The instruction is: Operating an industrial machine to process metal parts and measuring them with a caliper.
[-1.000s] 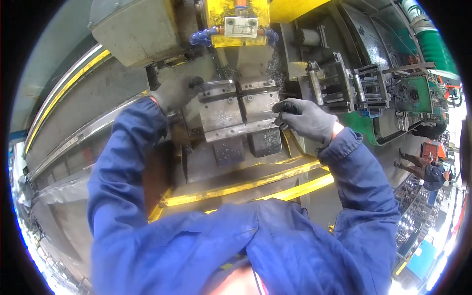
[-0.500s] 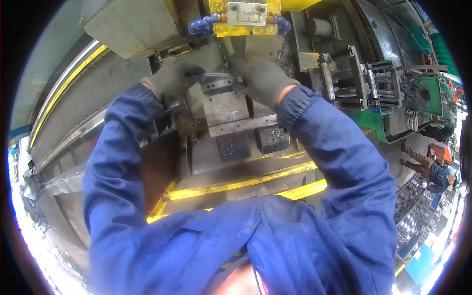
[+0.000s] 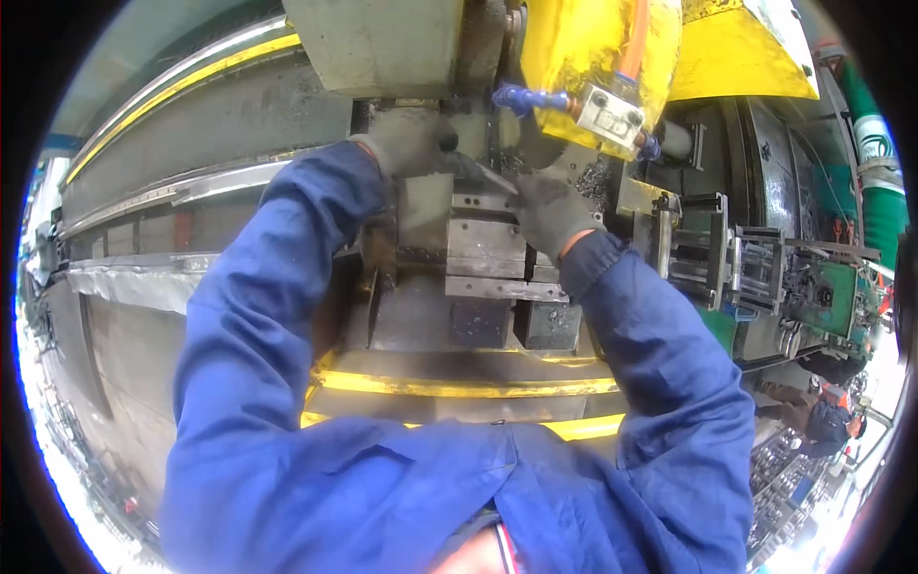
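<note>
Grey gloves cover both of my hands, which are stretched out over a machine bed. My left hand (image 3: 411,143) is closed at the left end of a short flat metal piece (image 3: 485,174). The other end is at the fingers of my right hand (image 3: 555,212), closed beside it; the gloves partly hide its outline. The piece slants down to the right, just beyond a steel clamping block (image 3: 486,239) with drilled holes and metal chips. A round dark saw blade (image 3: 537,148) stands behind my right hand, under the yellow guard (image 3: 579,57).
Blue jointed coolant hoses (image 3: 526,99) flank a metal block on the guard. A large grey housing (image 3: 382,48) stands at the far left. Yellow rails (image 3: 469,386) cross in front of me. On the right are a metal roller frame (image 3: 703,251) and, further off, another person (image 3: 827,421).
My view has turned, so the machine appears shifted right and lower. The metal piece has gone from nearly level to slanted, with both hands still at its ends.
</note>
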Demonstrator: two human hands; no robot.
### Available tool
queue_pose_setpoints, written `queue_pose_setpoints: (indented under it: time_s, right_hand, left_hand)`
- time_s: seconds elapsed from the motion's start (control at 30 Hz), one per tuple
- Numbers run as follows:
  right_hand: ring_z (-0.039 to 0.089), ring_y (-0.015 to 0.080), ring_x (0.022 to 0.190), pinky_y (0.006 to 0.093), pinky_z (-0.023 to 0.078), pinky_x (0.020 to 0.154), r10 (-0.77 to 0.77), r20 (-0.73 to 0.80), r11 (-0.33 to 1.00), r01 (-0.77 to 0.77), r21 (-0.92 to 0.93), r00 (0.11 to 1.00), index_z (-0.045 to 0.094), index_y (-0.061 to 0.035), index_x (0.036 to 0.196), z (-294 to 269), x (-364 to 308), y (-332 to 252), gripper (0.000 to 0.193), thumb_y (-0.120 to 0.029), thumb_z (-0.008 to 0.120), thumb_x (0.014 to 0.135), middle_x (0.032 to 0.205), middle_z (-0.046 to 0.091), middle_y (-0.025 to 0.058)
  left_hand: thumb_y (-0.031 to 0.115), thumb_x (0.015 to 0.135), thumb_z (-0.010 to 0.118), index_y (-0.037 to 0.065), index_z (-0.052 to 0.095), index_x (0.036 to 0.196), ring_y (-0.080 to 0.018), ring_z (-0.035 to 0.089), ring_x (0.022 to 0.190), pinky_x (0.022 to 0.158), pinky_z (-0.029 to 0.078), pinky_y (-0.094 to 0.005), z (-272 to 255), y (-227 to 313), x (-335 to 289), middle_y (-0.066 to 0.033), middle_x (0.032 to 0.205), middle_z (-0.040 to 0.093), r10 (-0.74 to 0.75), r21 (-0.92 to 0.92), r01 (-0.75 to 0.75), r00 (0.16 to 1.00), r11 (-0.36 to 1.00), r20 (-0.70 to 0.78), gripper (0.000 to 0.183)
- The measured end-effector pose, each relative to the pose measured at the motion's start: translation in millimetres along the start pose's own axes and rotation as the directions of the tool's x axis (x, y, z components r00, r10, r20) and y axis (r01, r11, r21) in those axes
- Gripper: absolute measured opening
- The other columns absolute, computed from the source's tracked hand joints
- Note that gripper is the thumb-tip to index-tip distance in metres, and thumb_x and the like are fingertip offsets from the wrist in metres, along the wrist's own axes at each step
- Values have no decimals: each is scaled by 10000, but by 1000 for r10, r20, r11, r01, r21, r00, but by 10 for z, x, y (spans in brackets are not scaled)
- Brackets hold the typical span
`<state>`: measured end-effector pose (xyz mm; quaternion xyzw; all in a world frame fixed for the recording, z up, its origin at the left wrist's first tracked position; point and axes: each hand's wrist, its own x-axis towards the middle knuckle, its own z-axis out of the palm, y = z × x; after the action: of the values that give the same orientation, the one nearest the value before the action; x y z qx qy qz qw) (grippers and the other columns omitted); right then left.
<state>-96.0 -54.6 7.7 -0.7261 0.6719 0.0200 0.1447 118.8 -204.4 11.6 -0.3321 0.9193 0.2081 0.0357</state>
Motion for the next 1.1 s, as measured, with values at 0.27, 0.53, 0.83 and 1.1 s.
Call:
queue_pose_setpoints:
  time_s: [0.27, 0.53, 0.83, 1.1]
  right_hand:
    - [677, 376, 871, 441, 517, 759, 131, 88, 978, -143, 152, 987, 709, -50, 1055, -387, 45, -93, 266, -255, 590, 933, 913, 732, 154]
    - [676, 312, 808, 403, 518, 732, -22, 242, 995, 45, -93, 970, 717, -49, 1053, -264, 205, 171, 301, -309, 639, 921, 905, 737, 138]
    - [653, 171, 683, 297, 505, 656, 89, 327, 980, -141, 139, 941, 718, 7, 1028, -594, 175, -96, 284, -246, 687, 904, 821, 726, 75]
    - [657, 170, 667, 293, 512, 622, 98, 225, 993, -110, 43, 969, 717, 14, 1005, -495, 128, -110, 279, -242, 668, 904, 807, 728, 91]
  left_hand:
    - [482, 848, 698, 137, 744, 902, -276, 666, 859, 810, 532, -425, -359, 304, 76, -65, 947, 723, -36, 149, 29, 998, 988, 47, 353]
    - [344, 867, 705, 89, 731, 1167, -293, 695, 899, 820, 547, -434, -232, 244, 672, -92, 983, 761, 20, 170, -52, 983, 984, 184, 394]
    - [320, 864, 733, 43, 694, 1207, -289, 678, 911, 866, 531, -420, -22, 184, 729, -96, 1073, 740, 97, 44, -100, 993, 994, 68, 442]
    - [334, 862, 766, 25, 665, 1238, -299, 662, 937, 914, 512, -420, -118, 263, 554, -115, 1130, 720, 100, 25, -101, 994, 995, 50, 497]
